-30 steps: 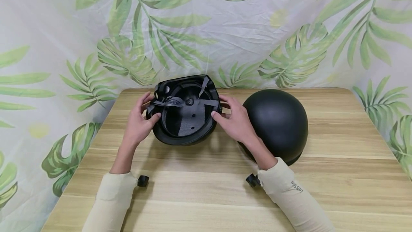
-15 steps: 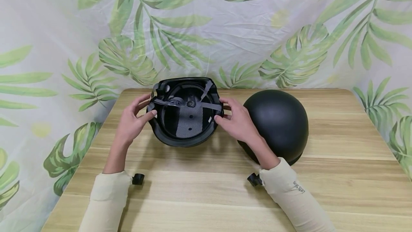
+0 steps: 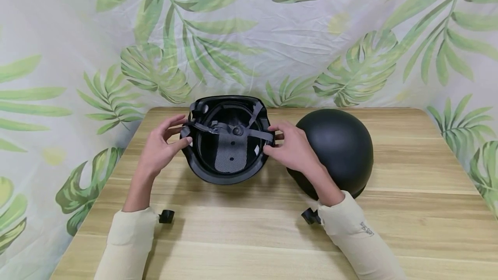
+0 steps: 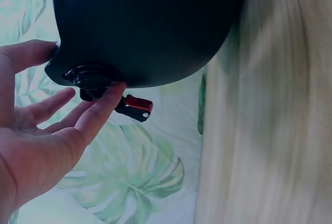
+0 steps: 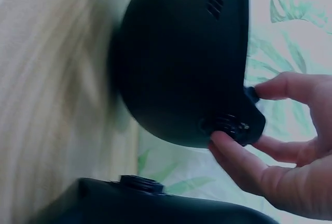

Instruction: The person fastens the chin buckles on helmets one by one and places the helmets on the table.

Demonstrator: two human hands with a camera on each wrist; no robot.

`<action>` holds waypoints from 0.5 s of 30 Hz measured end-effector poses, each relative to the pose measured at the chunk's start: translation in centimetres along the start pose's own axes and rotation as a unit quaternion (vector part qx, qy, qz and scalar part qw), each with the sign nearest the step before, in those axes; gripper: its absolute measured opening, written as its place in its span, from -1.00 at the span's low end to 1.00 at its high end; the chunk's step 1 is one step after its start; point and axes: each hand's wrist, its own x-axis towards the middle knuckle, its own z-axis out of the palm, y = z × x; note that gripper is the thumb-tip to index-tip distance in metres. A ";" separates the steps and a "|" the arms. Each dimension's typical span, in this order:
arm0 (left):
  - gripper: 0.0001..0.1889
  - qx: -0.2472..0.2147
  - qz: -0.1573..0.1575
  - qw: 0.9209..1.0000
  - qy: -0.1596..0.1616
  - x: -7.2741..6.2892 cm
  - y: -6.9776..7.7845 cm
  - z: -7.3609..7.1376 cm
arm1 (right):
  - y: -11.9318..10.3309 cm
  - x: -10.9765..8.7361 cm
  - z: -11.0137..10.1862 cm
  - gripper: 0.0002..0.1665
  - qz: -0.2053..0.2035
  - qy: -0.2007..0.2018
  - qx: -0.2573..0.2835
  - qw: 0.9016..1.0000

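Note:
A black helmet [image 3: 229, 176] lies with its dome down and its lined inside facing up, grey straps crossing it. My left hand [image 3: 161, 144] pinches its left rim, thumb on the edge and fingertips on the outer side by a round fitting [image 4: 92, 76]. In the left wrist view a red and black buckle [image 4: 136, 108] hangs under the rim. At the opposite side my right hand [image 3: 292, 146] pinches the rim, fingertips at another round fitting [image 5: 226, 124]. Right beside that hand, a second black helmet [image 3: 336, 146] rests dome up on the wooden table [image 3: 233, 237].
A patterned leaf cloth [image 3: 288, 33] hangs directly behind the table's back edge. Small black mounts [image 3: 166, 216] stick out at both sleeve cuffs. The second helmet's edge [image 5: 171, 203] shows close below in the right wrist view.
The held helmet has turned so its slanted back edge is now level, and it has shifted right and slightly nearer. My left hand is a little farther left, my right a little farther right.

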 end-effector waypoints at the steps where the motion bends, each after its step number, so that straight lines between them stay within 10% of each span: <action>1: -0.30 0.004 0.002 1.000 -0.004 -0.1 0.2 0.0 | -0.1 -0.1 -0.2 -0.40 0.005 -0.006 -0.003 1.000; 15: -0.26 0.029 -0.008 0.999 -0.036 -0.2 0.7 -0.6 | -0.4 -0.2 -1.3 -0.38 0.025 -0.042 -0.008 0.999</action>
